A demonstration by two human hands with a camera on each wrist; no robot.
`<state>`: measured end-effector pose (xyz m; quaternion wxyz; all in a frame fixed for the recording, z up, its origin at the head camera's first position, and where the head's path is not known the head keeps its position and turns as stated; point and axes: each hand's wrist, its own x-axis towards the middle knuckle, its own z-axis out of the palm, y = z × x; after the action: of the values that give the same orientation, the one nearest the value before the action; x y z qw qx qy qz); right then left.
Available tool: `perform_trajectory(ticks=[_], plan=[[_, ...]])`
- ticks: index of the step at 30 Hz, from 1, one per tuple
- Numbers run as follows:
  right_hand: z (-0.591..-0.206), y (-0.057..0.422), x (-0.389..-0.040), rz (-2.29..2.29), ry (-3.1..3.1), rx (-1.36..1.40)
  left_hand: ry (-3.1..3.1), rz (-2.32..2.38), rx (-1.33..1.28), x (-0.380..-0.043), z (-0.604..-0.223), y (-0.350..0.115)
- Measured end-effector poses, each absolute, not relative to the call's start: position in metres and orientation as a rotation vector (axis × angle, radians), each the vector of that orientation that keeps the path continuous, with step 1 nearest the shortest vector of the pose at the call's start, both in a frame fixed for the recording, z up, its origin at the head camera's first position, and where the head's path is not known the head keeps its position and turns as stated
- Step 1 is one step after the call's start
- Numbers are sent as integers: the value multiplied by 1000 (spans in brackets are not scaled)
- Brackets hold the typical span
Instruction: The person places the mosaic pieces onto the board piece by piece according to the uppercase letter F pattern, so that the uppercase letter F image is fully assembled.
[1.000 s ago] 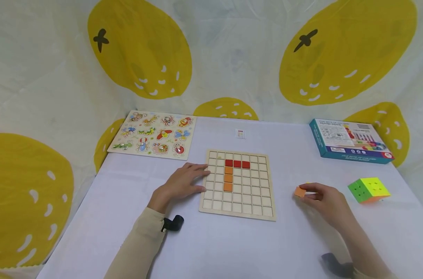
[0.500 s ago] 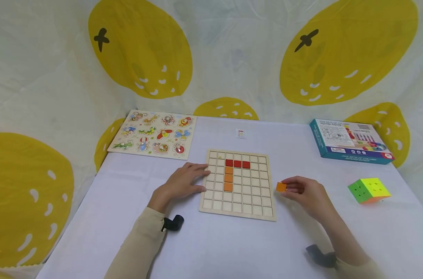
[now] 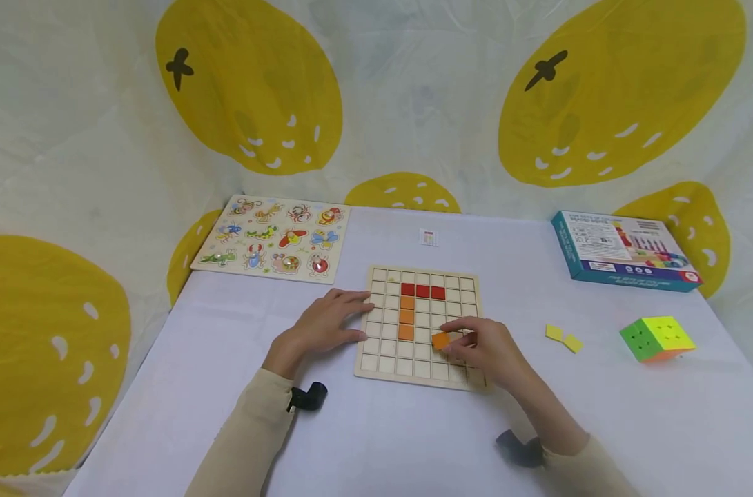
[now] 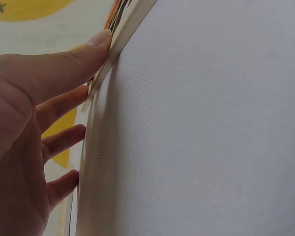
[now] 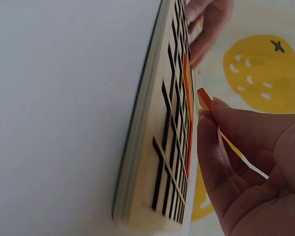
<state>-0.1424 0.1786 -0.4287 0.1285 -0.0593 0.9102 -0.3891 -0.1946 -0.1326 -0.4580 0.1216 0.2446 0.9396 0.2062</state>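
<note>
A wooden grid board point(image 3: 391, 373) lies in the middle of the table. In its cells sit three red tiles point(image 3: 422, 290) in a row and three orange tiles point(image 3: 406, 317) in a column below the leftmost red one. My right hand point(image 3: 491, 352) pinches another orange tile point(image 3: 440, 341) between thumb and fingers, over the right half of the board; the right wrist view shows this tile point(image 5: 204, 99) tilted and apart from the board. At the board's left edge rests my left hand point(image 3: 323, 324), its fingers extended and touching the rim; the thumb point(image 4: 96, 44) presses the edge in the left wrist view.
Two yellow tiles point(image 3: 563, 337) lie right of the board, near a puzzle cube point(image 3: 657, 339). A boxed set point(image 3: 624, 250) is at the back right, an insect peg puzzle point(image 3: 272, 239) at the back left. Behind the board lies a small printed card point(image 3: 428, 237).
My right hand has carried the orange tile leftward from the right side of the table to above the board, revealing the two yellow tiles. The left hand has stayed in place.
</note>
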Motion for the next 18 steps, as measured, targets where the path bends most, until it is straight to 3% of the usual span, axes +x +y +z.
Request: perform_trajectory(ticks=[18], plan=[[-442,147,-144,-1198,2641,-394,2741,606,720,-195,-459,-133]])
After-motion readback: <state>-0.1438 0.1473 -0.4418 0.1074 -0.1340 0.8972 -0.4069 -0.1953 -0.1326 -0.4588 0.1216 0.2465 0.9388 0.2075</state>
